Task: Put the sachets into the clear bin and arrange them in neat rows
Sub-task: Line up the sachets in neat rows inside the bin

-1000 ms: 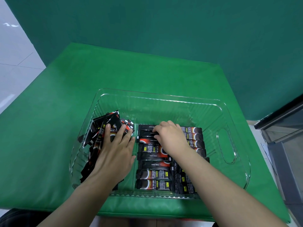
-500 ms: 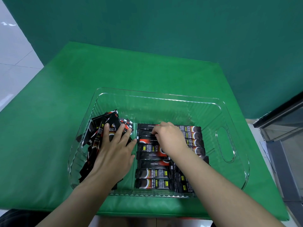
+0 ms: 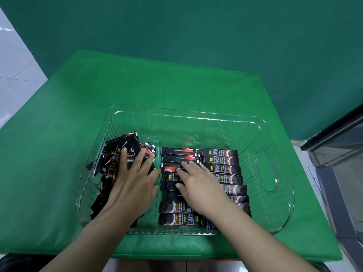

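Against the clear bin's [image 3: 265,173] left wall, left hand [image 3: 131,187] presses flat on the loose sachets [image 3: 115,154], fingers spread; right hand [image 3: 198,183] rests flat on crosswise rows [image 3: 222,165].

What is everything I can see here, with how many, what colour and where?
clear bin: one, transparent, on the green table, near edge.
loose sachets: a jumbled pile, black and red, bin's left side; count unclear.
rowed sachets: two neat columns, black and red, bin's middle; some hidden.
green table: one, bright green cover.
backdrop: one, dark teal, behind the table.
left hand: one, fingers spread flat on the loose pile.
right hand: one, fingers resting on the left column.
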A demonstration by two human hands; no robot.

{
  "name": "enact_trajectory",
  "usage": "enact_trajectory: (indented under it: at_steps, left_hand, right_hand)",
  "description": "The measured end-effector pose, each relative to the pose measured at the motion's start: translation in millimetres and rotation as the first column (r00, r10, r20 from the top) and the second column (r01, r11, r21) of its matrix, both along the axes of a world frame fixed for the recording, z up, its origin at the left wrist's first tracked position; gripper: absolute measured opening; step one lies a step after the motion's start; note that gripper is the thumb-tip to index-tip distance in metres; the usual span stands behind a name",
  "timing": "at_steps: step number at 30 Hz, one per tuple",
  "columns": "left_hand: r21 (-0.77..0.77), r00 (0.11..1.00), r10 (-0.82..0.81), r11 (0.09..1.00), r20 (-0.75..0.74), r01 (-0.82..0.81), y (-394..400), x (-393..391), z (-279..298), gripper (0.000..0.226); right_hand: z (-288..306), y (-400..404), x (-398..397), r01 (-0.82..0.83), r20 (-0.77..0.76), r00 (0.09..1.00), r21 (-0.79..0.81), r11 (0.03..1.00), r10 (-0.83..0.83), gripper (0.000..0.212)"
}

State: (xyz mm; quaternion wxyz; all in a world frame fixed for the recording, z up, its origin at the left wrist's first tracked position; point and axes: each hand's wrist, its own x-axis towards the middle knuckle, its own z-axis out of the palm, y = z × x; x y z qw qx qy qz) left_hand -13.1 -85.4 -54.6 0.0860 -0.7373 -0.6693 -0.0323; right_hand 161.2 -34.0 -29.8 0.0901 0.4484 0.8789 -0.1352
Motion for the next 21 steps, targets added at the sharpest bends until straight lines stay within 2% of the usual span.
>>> enact_trajectory:
  at_steps: [8,16,21]
  left_hand:
    - [-0.008,1.0,-0.009,1.0,0.003,0.009,0,0,1,0.05]
    - [0.002,1.0,-0.004,1.0,-0.001,0.004,0,0,0,0.054]
    - [0.007,1.0,-0.009,1.0,-0.002,0.009,0,-1,-1,0.055]
  right_hand:
    - [-3,-5,2,0.025,0.059,0.998,-0.038,0.999,-0.023,0.063]
    - [-2,-2,-2,0.029,-0.009,1.0,-0.012,1.0,-0.029,0.061]
    - [-4,10,-14,0.024,0.034,0.999,-0.06,0.998,-0.022,0.064]
